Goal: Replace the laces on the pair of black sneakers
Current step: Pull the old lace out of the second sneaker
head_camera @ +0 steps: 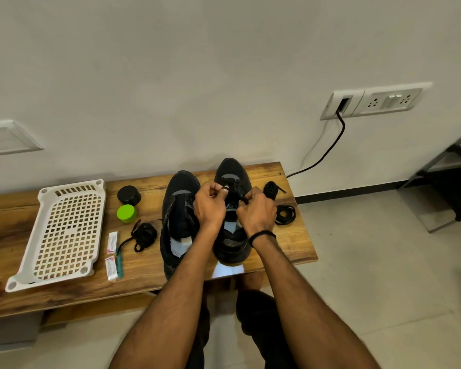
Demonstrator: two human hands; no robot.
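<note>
**Lacing position, viewed from above.** My left hand point(210, 206) and right hand point(256, 212) meet over the right sneaker point(232, 170). It stands on the wooden tabletop point(285, 251) with its toe toward the far wall and its heel below my wrists. Both hands are curled tight. The left pinches the black lace point(239, 196) between thumb and forefinger at the eyelet rows, and the right grips the same lace just to the right. The left sneaker point(180, 187) stands just beside the right one, with a pale lining showing in its opening.

**Containers.** A white plastic tray point(28, 251), rectangular and pierced by a grid of square holes, lies at the far left of the tabletop. A round black jar point(129, 195) and a round green jar point(126, 213) stand between the tray and the left sneaker. Their contents cannot be seen.

**Loose material.**
- A tangled lace bundle point(143, 235) lies left of the sneakers.
- A rolled lace point(270, 189) and a coiled lace point(285, 214) lie to the right of them.
- Two small printed packets point(113, 242) and a slim green tool point(121, 262) lie between the tray and the bundle.
- A black band point(262, 236) circles my right wrist.
</note>
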